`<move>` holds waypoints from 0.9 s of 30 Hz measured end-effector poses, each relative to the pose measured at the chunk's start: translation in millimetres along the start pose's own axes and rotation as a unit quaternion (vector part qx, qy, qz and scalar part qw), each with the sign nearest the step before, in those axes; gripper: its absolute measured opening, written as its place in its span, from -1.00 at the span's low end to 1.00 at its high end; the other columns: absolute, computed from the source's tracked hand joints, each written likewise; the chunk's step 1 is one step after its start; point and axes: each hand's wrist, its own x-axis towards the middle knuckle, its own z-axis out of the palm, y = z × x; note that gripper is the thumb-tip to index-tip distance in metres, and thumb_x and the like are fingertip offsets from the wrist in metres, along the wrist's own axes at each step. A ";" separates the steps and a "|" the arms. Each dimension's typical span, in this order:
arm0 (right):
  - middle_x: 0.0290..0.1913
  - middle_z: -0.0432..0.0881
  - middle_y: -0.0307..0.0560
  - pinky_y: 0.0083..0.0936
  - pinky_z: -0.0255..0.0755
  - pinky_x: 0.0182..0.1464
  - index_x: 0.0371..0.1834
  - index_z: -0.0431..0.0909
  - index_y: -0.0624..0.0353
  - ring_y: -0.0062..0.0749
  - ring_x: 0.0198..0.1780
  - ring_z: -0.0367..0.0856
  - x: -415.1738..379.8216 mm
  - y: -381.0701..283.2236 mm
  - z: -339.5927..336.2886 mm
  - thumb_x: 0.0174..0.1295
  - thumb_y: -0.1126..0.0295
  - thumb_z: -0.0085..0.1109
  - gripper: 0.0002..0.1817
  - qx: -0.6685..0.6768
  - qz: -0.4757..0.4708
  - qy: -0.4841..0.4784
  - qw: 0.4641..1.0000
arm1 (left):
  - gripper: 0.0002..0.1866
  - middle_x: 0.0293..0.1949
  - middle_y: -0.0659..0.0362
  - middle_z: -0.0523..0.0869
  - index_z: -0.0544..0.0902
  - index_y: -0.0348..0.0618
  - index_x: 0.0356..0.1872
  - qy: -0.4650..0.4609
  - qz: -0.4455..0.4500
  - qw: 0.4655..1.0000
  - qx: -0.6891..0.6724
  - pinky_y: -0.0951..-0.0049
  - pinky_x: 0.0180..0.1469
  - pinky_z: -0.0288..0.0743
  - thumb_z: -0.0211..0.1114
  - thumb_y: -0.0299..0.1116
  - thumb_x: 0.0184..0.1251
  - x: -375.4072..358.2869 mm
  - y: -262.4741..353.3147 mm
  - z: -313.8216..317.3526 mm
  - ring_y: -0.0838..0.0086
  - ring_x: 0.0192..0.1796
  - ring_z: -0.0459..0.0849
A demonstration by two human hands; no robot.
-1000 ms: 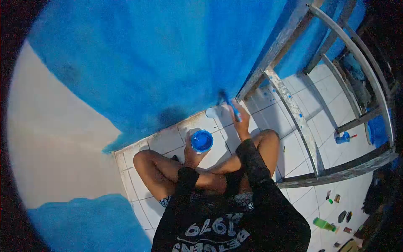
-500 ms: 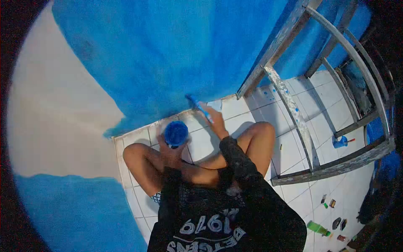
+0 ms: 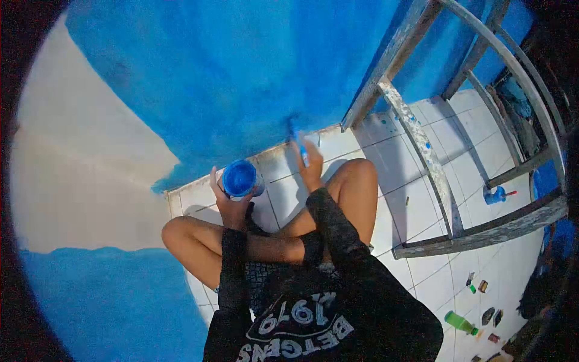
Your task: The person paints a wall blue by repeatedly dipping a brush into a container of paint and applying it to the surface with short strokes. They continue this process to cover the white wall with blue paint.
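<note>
My left hand (image 3: 231, 208) is wrapped round a small paint tub (image 3: 240, 178) with blue paint inside, held above the tiles in front of my crossed legs. In my right hand (image 3: 310, 166) is a paintbrush (image 3: 298, 145) with a blue handle. Its dark bristle end is up against the lower part of the blue wall (image 3: 241, 78), just over the floor edge; the tip is blurred. The wall's blue coat looks streaky, with darker and lighter patches.
A paint-spotted wooden ladder or frame (image 3: 416, 130) stands on the right. Beyond it lies a blue-stained brush or pot (image 3: 496, 195). A green bottle (image 3: 461, 323) and several small items lie on the tiled floor (image 3: 422, 280). At left is a pale wall section (image 3: 84, 163).
The brush has moved right and slightly up along the wall, its handle now steeper. My left hand has shifted the tub a little left and up, and it tilts more.
</note>
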 end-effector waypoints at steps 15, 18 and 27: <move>-0.05 0.71 -0.03 -0.53 0.51 -0.02 0.11 0.62 0.28 -0.45 -0.06 0.65 46.7 29.8 -57.3 0.32 0.45 0.22 -0.69 0.010 0.055 0.194 0.979 | 0.28 0.17 -0.08 0.54 0.03 -0.12 0.49 -0.053 0.016 0.991 0.120 0.21 0.28 0.46 0.74 -0.26 -0.29 -8.1 -68.0 2.2 0.17 0.19 0.58; -0.06 0.72 -0.02 -0.52 0.52 -0.04 0.09 0.62 0.35 -0.45 -0.11 0.66 37.5 22.0 -35.9 0.35 0.42 0.21 -0.69 -0.007 0.031 0.179 0.983 | 0.25 0.17 -0.09 0.55 0.05 -0.11 0.47 -0.075 -0.097 0.992 0.019 0.24 0.28 0.46 0.73 -0.26 -0.28 -16.7 -91.5 7.9 0.18 0.18 0.60; -0.09 0.65 0.02 -0.32 0.66 -0.15 0.31 0.41 0.30 -0.36 -0.21 0.67 71.7 -43.0 -3.7 0.49 0.25 0.00 -0.56 0.307 0.183 0.190 0.915 | 0.21 0.18 -0.05 0.55 0.04 -0.12 0.47 -0.100 -0.014 0.994 0.045 0.26 0.25 0.49 0.71 -0.34 -0.23 -27.4 -147.4 4.6 0.21 0.16 0.60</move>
